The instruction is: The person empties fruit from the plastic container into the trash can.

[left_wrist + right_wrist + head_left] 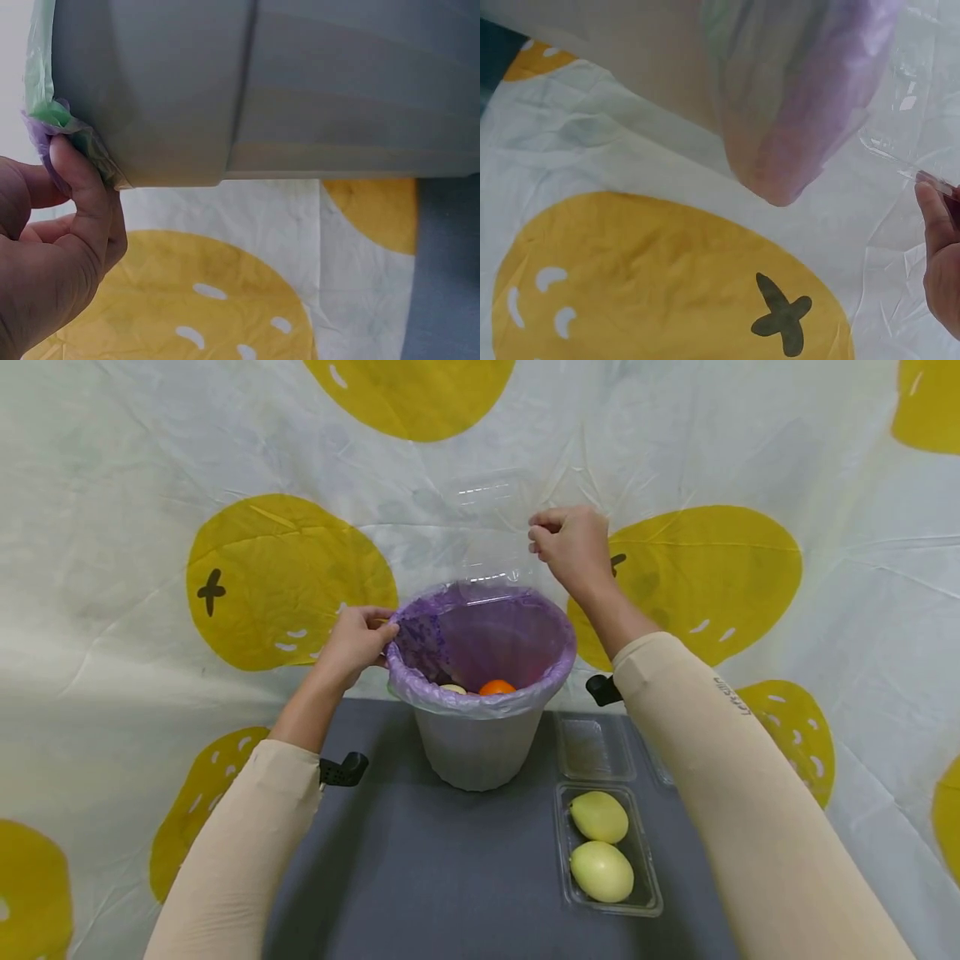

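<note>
My left hand [352, 643] grips the left rim of a light-grey bin [480, 756], its thumb and fingers pinching the folded edge of the purple bin liner [408, 685]. Green and purple film bunches at those fingers in the left wrist view. Above the bin's far rim, my right hand [573, 543] pinches a clear plastic container [491, 578] by its right edge. That container is see-through against the backdrop, and its lower edge overlaps the bin opening. Inside the bin lie an orange round fruit [497, 687] and a pale one [453, 689], both partly hidden by the front rim.
Right of the bin, a clear plastic tray [651, 906] holds two yellow-green fruits [602, 870] on the grey table [450, 877]. Behind it lies another clear tray [596, 752], and part of a further one [658, 760] shows beside my right sleeve. A patterned cloth hangs behind.
</note>
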Available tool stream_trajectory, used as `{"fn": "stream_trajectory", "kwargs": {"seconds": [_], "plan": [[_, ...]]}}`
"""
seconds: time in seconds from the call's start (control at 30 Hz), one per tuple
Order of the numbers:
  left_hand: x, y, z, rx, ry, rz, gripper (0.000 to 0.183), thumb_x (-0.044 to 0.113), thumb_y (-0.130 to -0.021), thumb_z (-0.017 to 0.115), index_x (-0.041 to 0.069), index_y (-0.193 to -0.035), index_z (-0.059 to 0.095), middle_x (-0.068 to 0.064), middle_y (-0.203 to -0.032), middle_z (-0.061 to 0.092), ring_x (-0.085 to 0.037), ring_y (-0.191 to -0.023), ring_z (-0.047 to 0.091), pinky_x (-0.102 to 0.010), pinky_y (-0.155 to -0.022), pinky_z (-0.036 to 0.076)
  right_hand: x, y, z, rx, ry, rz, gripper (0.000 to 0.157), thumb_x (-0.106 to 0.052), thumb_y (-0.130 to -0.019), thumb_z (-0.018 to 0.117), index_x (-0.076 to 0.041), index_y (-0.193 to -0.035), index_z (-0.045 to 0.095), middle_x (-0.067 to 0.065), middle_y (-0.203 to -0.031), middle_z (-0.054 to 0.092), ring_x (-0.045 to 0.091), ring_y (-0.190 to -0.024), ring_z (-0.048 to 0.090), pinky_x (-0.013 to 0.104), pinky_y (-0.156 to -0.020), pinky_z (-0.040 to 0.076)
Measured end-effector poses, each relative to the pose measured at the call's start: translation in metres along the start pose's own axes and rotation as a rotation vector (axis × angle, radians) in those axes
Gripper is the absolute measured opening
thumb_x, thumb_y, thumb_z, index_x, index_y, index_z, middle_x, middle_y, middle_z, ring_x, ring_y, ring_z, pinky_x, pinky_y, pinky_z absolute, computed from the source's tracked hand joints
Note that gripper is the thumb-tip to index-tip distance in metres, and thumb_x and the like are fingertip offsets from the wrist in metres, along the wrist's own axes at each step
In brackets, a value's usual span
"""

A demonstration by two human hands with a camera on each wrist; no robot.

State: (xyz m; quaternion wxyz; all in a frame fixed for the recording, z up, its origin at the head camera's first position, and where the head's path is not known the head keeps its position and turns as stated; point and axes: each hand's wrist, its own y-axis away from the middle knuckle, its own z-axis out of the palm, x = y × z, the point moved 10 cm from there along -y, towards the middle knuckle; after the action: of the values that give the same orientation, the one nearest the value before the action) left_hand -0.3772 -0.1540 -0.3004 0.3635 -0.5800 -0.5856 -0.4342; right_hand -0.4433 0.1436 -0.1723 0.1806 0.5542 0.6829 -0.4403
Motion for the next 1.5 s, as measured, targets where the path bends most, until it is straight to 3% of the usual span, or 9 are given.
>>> {"fn": "stream_trajectory", "kwargs": {"seconds": [0.13, 0.4, 0.7, 1.0, 1.27, 1.5], "plan": [[0.000, -0.001, 0.001, -0.005, -0.002, -0.001, 0.049, 0.017, -0.110, 0.050, 0.001, -0.155, 0.043, -0.024, -0.139, 0.055, -0.016, -0.087, 0.065, -0.023, -0.067, 0.060, 0.006, 0.003, -0.008, -0.008, -0.073, 0.026, 0.029, -0.022, -0.103, 0.064, -0.005, -0.122, 0.077, 0.013, -0.111, 0.076, 0.021, -0.092, 0.076, 0.018, -0.079, 0.060], [0.001, -0.005, -0.003, 0.008, 0.001, -0.001, 0.049, 0.016, -0.110, 0.050, 0.001, -0.156, 0.042, -0.025, -0.143, 0.052, -0.016, -0.088, 0.065, -0.023, -0.066, 0.060, 0.032, 0.009, -0.028, -0.024, -0.286, 0.123, 0.032, -0.015, -0.096, 0.072, 0.004, -0.122, 0.074, 0.008, -0.095, 0.075, 0.009, -0.074, 0.075, 0.016, -0.066, 0.059], [0.002, -0.007, -0.003, 0.017, 0.001, -0.002, 0.049, 0.015, -0.109, 0.051, 0.000, -0.156, 0.043, -0.025, -0.142, 0.054, -0.016, -0.087, 0.066, -0.023, -0.065, 0.060, 0.058, 0.025, -0.049, -0.065, -0.475, 0.168, 0.026, -0.004, -0.092, 0.075, 0.012, -0.112, 0.071, 0.004, -0.089, 0.074, 0.014, -0.070, 0.075, 0.025, -0.066, 0.062], [0.004, -0.007, -0.002, 0.014, -0.016, 0.000, 0.049, 0.017, -0.110, 0.050, 0.001, -0.156, 0.043, -0.023, -0.145, 0.052, -0.025, -0.099, 0.066, -0.023, -0.066, 0.060, 0.077, 0.050, -0.077, -0.114, -0.483, 0.153, 0.008, -0.011, -0.092, 0.078, -0.006, -0.098, 0.079, 0.002, -0.089, 0.078, 0.013, -0.074, 0.077, 0.025, -0.068, 0.062], [0.005, -0.007, -0.001, 0.006, -0.002, 0.001, 0.049, 0.015, -0.110, 0.050, 0.001, -0.156, 0.043, -0.024, -0.145, 0.052, -0.025, -0.100, 0.065, -0.023, -0.066, 0.060, 0.090, 0.076, -0.100, -0.130, -0.617, 0.136, 0.008, -0.007, -0.091, 0.078, -0.003, -0.098, 0.079, 0.007, -0.088, 0.078, 0.018, -0.075, 0.078, 0.030, -0.069, 0.063], [0.004, -0.006, 0.000, 0.004, -0.014, -0.002, 0.048, 0.017, -0.110, 0.050, 0.002, -0.156, 0.044, -0.024, -0.145, 0.052, -0.028, -0.105, 0.065, -0.023, -0.067, 0.061, 0.122, 0.105, -0.122, -0.140, -0.476, 0.213, 0.009, -0.013, -0.096, 0.074, -0.012, -0.103, 0.078, 0.001, -0.092, 0.079, 0.014, -0.079, 0.078, 0.026, -0.069, 0.063]]}}
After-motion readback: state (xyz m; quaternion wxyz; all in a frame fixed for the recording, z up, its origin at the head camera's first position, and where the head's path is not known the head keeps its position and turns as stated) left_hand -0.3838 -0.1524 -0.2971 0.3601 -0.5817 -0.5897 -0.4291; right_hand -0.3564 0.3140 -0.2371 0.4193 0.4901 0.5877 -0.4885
